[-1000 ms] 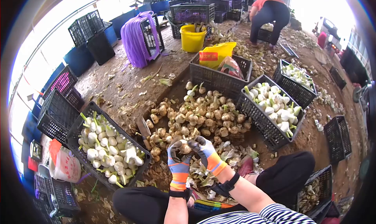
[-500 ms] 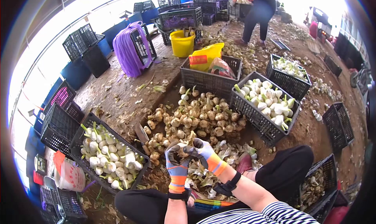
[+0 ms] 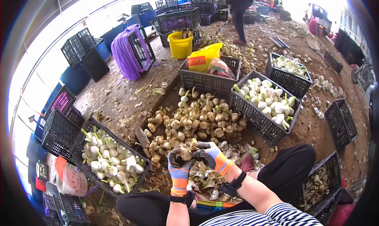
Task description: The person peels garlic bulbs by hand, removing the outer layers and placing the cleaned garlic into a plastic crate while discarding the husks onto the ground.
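In front of my lap, my left hand (image 3: 179,167), in a grey and orange work glove, is closed around an unpeeled garlic bulb (image 3: 186,153). My right hand (image 3: 212,155), gloved the same way, pinches the bulb from the other side, near its short stem. Just beyond lies a heap of brown-skinned garlic bulbs (image 3: 197,117). Loose peeled skins (image 3: 205,176) are piled below my hands. To the left, a black crate (image 3: 145,172) is full of cleaned white garlic (image 3: 112,159). Another crate (image 3: 262,127) of white garlic stands to the right.
Behind the heap, a crate (image 3: 205,80) holds a yellow bag (image 3: 205,57). A yellow bucket (image 3: 180,46) and purple netting (image 3: 128,54) stand farther back. A co-worker (image 3: 239,16) is beside stacked crates. Near my right knee, a crate (image 3: 335,174) contains skins.
The bulb between my hands has turned up and shows more clearly; my right fingers have shifted along it. The co-worker has moved left and straightened, with a crate in hand.
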### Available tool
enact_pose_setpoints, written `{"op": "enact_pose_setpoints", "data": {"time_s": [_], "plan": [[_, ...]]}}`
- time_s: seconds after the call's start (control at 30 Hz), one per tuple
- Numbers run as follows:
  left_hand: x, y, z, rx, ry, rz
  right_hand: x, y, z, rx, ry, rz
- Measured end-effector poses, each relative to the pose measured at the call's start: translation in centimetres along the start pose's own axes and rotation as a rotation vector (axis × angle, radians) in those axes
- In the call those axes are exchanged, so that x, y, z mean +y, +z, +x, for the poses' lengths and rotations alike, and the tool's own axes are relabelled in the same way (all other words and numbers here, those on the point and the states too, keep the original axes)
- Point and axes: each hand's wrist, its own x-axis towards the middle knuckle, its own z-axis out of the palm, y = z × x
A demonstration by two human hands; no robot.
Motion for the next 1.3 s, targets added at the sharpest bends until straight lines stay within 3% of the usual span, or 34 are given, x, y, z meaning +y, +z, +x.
{"op": "enact_pose_setpoints", "data": {"time_s": [0.1,0.2,0.27,0.33,0.43,0.67,0.77,0.87,0.93,0.97,1.03,1.07,1.17,1.3], "plan": [[0.4,0.3,-0.2,0.006,-0.04,-0.006,0.0,-1.4,0.2,-0.043,-0.093,-0.127],[0.2,0.5,-0.1,-0.01,-0.035,0.07,0.1,-2.3,1.0,-0.033,-0.206,-0.536],[-0.2,0.6,-0.2,-0.03,0.171,0.319,-0.4,-0.2,0.1,-0.012,-0.183,-0.414],[-0.7,0.7,-0.4,-0.041,0.145,0.291,-0.7,2.5,-1.0,0.03,-0.196,-0.249],[-1.3,0.8,-0.7,-0.024,0.066,0.186,0.2,1.9,-0.2,0.103,-0.095,-0.269],[-1.4,0.9,-0.9,0.037,0.145,0.218,0.8,0.5,-1.2,0.008,-0.071,-0.015],[-0.9,0.9,-0.8,0.156,-0.021,-0.036,0.9,0.9,-1.6,0.003,-0.07,0.027],[-0.9,0.5,-0.5,0.12,0.068,0.138,0.4,0.9,-1.6,-0.031,-0.01,0.134],[0.6,1.7,-0.3,0.07,0.362,0.403,0.1,1.9,-1.3,0.056,-0.043,-0.047],[0.5,1.7,-0.3,0.069,0.361,0.401,0.0,2.3,-1.2,0.137,-0.075,-0.23],[0.2,1.4,-0.3,0.063,0.324,0.435,0.7,1.4,-0.4,0.106,-0.115,-0.259],[-1.4,0.3,-0.6,0.065,0.115,0.161,0.3,1.7,-0.8,0.084,-0.083,-0.239],[0.0,0.8,-0.7,0.07,0.02,0.05,-0.2,1.2,-1.1,0.033,-0.032,-0.159],[0.3,0.7,-0.6,0.029,-0.003,-0.036,-0.5,-0.6,-0.6,0.017,-0.12,-0.241]]}}
